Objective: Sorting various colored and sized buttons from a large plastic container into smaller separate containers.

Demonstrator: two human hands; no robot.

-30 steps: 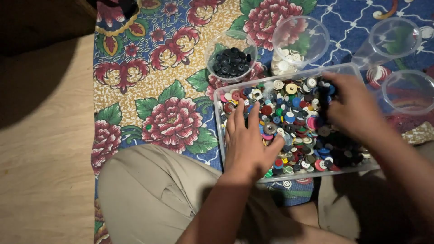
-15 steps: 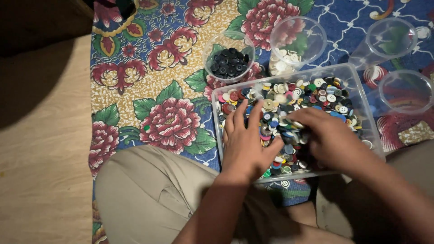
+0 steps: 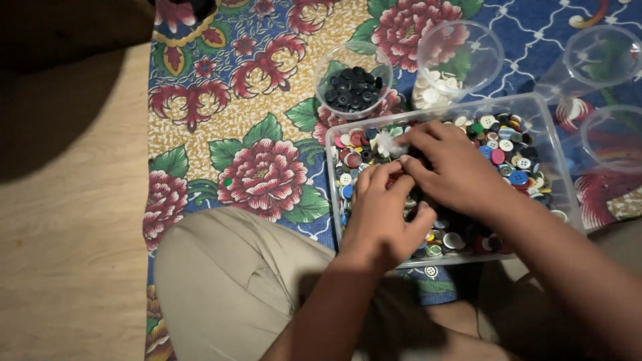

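Observation:
A clear plastic tray (image 3: 554, 144) full of mixed coloured buttons (image 3: 503, 148) lies on a flowered cloth in front of my knees. My left hand (image 3: 382, 217) rests palm down on the buttons at the tray's near left, fingers curled among them. My right hand (image 3: 449, 168) lies across the tray's middle, its fingertips pressed into the buttons near a white piece (image 3: 386, 143) at the upper left. Whether either hand has a button pinched is hidden.
A clear cup of black buttons (image 3: 353, 88) stands beyond the tray's left corner, a cup of white buttons (image 3: 445, 73) beside it. Two more clear cups (image 3: 596, 57) (image 3: 615, 137) stand at the right. Wooden floor (image 3: 67, 234) lies left of the cloth (image 3: 261, 167).
My right hand has swept from the tray's right side to its upper left. My left hand has curled its fingers and stayed near the left.

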